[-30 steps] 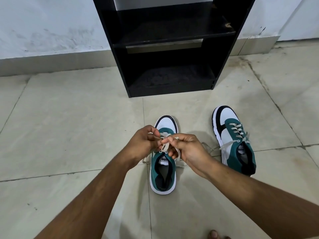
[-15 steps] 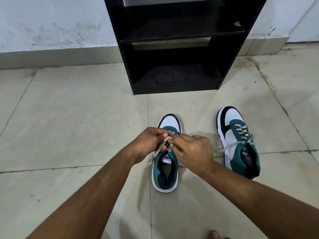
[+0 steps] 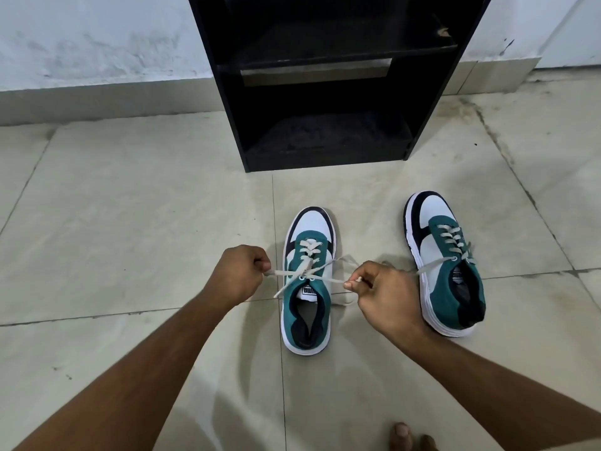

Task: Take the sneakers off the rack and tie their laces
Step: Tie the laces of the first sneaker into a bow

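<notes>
Beige floor tiles (image 3: 130,222) fill most of the frame, divided by thin dark grout lines. One pale wall (image 3: 97,37) with a grey skirting band runs across the top of the frame.

One black rack (image 3: 325,102) stands at upper centre, against the wall. Two of its shelves are visible, and neither holds a shoe.

Two bare forearms enter from the lower corners of the frame and converge at centre.

Two sneakers, teal, white and black, rest on the floor in front of the rack, toes pointing toward it.
- Centre sneaker (image 3: 307,323): positioned at mid-frame, upright on its sole, between the two hands.
- Right sneaker (image 3: 448,288): positioned at centre right, well apart from the first, tilted slightly. One loose lace end (image 3: 432,265) trails from its top eyelet toward the right hand.

Two hands work the cream lace (image 3: 307,273) of the centre sneaker.
- Left hand (image 3: 235,275): clenched, gripping one lace section just left of the shoe.
- Right hand (image 3: 383,297): pinching one lace section between thumb and forefinger, just right of the shoe.

The two sections cross above the top eyelets and are drawn taut sideways.

Two bare toes (image 3: 401,439) show at the bottom edge.
</notes>
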